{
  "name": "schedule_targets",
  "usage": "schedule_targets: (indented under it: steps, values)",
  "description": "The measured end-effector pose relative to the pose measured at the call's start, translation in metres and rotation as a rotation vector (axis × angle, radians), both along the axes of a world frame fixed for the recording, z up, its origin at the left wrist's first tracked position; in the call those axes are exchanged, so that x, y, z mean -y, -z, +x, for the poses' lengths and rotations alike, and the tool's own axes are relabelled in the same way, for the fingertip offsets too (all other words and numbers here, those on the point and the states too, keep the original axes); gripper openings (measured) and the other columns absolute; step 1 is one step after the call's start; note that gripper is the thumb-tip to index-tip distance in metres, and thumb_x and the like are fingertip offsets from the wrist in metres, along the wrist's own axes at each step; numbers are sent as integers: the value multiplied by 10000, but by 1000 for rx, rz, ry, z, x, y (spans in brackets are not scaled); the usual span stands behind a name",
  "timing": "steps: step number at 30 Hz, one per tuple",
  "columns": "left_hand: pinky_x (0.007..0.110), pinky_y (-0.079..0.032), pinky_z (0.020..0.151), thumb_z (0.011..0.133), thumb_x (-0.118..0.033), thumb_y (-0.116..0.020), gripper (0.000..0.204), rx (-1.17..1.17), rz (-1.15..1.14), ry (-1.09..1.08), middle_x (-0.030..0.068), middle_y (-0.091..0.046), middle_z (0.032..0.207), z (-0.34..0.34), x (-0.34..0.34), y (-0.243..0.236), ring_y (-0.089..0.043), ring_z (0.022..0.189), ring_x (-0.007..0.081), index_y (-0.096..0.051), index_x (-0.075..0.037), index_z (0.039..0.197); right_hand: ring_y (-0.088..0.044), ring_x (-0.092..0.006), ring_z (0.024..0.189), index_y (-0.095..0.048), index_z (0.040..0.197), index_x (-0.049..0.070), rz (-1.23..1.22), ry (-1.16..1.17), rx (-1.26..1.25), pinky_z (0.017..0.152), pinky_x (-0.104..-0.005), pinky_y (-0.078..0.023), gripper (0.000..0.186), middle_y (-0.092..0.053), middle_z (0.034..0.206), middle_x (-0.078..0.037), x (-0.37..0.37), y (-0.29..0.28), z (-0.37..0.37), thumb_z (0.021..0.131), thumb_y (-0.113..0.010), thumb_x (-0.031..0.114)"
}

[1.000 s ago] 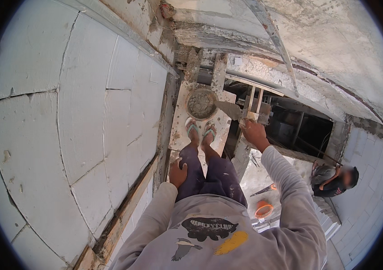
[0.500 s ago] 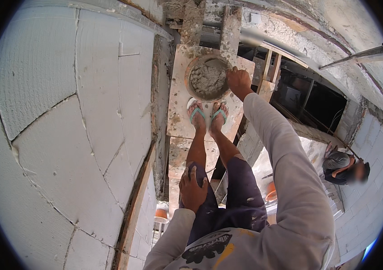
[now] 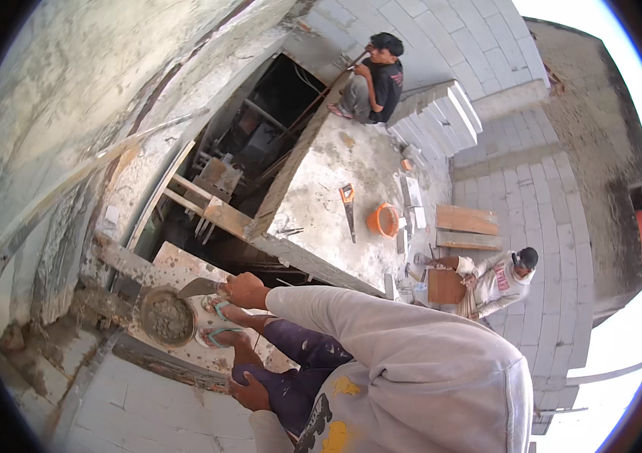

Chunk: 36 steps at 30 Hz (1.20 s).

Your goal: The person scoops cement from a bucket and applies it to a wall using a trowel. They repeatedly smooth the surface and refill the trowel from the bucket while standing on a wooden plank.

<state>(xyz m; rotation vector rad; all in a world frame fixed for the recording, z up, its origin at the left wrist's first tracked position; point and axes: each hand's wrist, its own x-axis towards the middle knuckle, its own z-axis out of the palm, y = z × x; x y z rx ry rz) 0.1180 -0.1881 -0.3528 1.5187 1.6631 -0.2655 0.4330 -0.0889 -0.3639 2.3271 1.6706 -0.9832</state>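
My right hand (image 3: 244,291) is closed around the handle of a trowel. Its pointed metal blade (image 3: 199,287) sticks out toward a round basin (image 3: 145,317) and hangs just past the basin's rim. Wet grey mortar (image 3: 171,317) fills part of the basin, which stands in front of my sandalled feet on a stained board (image 3: 219,355). Across my bent knee lies my left hand (image 3: 250,392), fingers apart and holding nothing.
An open shaft (image 3: 260,113) drops away beyond the board. On the concrete slab lie a handsaw (image 3: 348,211) and an orange bucket (image 3: 384,220). One person (image 3: 381,79) crouches at the slab's far edge; another (image 3: 496,279) sits by the block wall (image 3: 540,196).
My view has swung to the right, bringing the slab and a second person into sight. My right hand has come away from the basin's rim, and the trowel blade now shows.
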Motion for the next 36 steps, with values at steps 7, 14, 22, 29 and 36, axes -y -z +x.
schedule_targets:
  steps: [7, 14, 22, 29, 36]
  values:
    - [537, -448, 1077, 989, -351, -632, 651, -105, 130, 443, 321, -499, 1425, -11, -79, 5, -526, 1293, 484, -444, 63, 1454, -698, -388, 1077, -636, 1315, 98, -48, 642, 50, 907, -501, -559, 470, -713, 1153, -217, 185, -169, 69, 977, -595, 423]
    - [523, -453, 1050, 991, -318, -613, 628, -36, 105, 455, 303, -476, 1471, 3, -178, -56, -527, 1298, 474, -458, 46, 1479, -701, -423, 1059, -672, 1254, 84, -68, 1283, 114, 930, -515, -557, 466, -732, 1126, -227, 345, -215, 24, 966, -562, 433]
    - [448, -451, 1006, 961, -279, -605, 564, 312, 20, 434, 254, -585, 1359, 25, -241, -74, -592, 1180, 367, -534, 82, 1389, -673, -396, 1156, -694, 1200, -10, -262, 1484, -104, 1022, -479, -520, 498, -695, 1232, -250, 443, -173, -109, 956, -547, 398]
    - [431, -432, 1053, 991, -245, -600, 525, 316, -34, 421, 202, -585, 1394, 69, -201, -143, -571, 1241, 313, -516, 60, 1411, -689, -443, 1049, -723, 1111, -30, -165, 1251, -101, 970, -502, -535, 519, -720, 1121, -263, 463, -164, -144, 930, -566, 431]
    - [410, -412, 1072, 981, -248, -606, 545, 202, -173, 503, 204, -597, 1361, 49, -191, -133, -567, 1244, 315, -510, 64, 1418, -684, -449, 1047, -716, 1097, -41, -17, 1430, -38, 933, -506, -537, 523, -694, 1131, -284, 450, -169, -105, 975, -543, 437]
